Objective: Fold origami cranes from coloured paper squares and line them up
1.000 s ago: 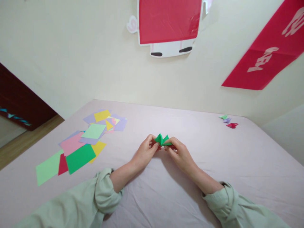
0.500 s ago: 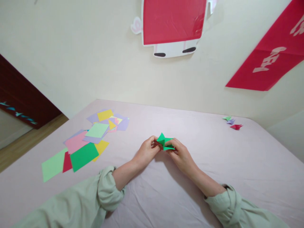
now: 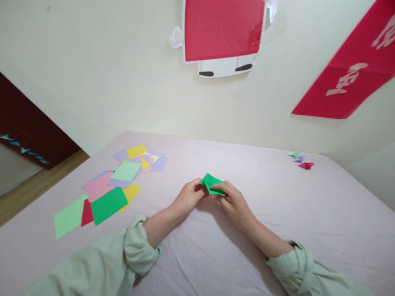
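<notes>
A green folded paper [image 3: 211,180] is held between both hands above the pale pink sheet [image 3: 247,164]. Its upper layer is partly spread, with a pointed corner toward the left. My left hand [image 3: 189,196] pinches the paper's left side from below; the fingertips are partly hidden behind it. On the right side, my right hand [image 3: 231,200] grips the paper, its index finger lying across the top and into the fold, with the thumb underneath.
Loose coloured paper sheets lie in a pile at the left, a dark green sheet [image 3: 109,205] among them. Small folded paper pieces, one a red one [image 3: 306,165], rest at the far right. Behind the bed rises a cream wall [image 3: 129,82] with red decorations.
The green paper has turned and opened flatter, its standing left flap now spread into a broader surface. My right index finger has moved onto its top. Both hands keep their hold.
</notes>
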{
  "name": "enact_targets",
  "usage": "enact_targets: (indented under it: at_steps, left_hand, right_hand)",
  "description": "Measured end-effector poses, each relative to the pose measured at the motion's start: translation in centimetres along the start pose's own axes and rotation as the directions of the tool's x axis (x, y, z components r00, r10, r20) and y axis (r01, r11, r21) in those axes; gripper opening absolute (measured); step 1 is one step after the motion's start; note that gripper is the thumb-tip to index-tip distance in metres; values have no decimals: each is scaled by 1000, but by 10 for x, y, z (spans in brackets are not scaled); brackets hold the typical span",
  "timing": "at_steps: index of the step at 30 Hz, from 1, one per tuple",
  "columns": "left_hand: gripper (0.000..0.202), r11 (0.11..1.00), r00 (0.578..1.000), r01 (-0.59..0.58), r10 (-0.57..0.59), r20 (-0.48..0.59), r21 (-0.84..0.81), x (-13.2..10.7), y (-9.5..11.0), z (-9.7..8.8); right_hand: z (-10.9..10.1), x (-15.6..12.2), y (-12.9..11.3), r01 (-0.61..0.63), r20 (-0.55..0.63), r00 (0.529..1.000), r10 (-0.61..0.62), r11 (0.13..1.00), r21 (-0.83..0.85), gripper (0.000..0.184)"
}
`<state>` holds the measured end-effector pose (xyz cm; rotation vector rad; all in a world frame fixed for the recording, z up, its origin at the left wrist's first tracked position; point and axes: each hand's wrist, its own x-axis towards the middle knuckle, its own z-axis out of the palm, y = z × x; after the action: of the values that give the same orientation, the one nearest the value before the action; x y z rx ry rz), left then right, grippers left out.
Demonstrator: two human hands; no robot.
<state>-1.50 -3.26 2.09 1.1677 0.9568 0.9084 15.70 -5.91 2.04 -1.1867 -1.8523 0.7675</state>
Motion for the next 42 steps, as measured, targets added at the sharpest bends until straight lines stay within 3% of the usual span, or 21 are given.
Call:
enact_targets:
  at_steps: [9, 20, 27, 31, 34, 42]
  left_hand:
    - [24, 1000, 1000, 17, -17, -12, -22, -1, 2, 2]
    - [29, 998, 999, -23, 20, -46, -56, 0, -2, 6]
    - [46, 971, 977, -203, 210, -45, 123, -7, -5, 7]
    - [30, 921, 961, -274, 276, 32, 277, -12, -1, 6]
    - [19, 898, 960, -269, 280, 19, 347, -10, -1, 4]
    - [8, 907, 960, -259, 280, -17, 331, -9, 2, 4]
  right_hand:
    - [1, 1, -3, 21, -27, 999, -21, 1000, 12, 20]
    - [1, 0, -1, -16, -13, 1000, 17, 999, 29, 22]
    - [1, 0, 2, -9, -45, 999, 7, 999, -42, 20]
    - [0, -1, 1, 3, -50, 999, -5, 998, -58, 22]
    - [0, -2, -1, 13, -50, 999, -16, 998, -67, 20]
    - [0, -1, -1, -17, -90, 996, 15, 999, -32, 9]
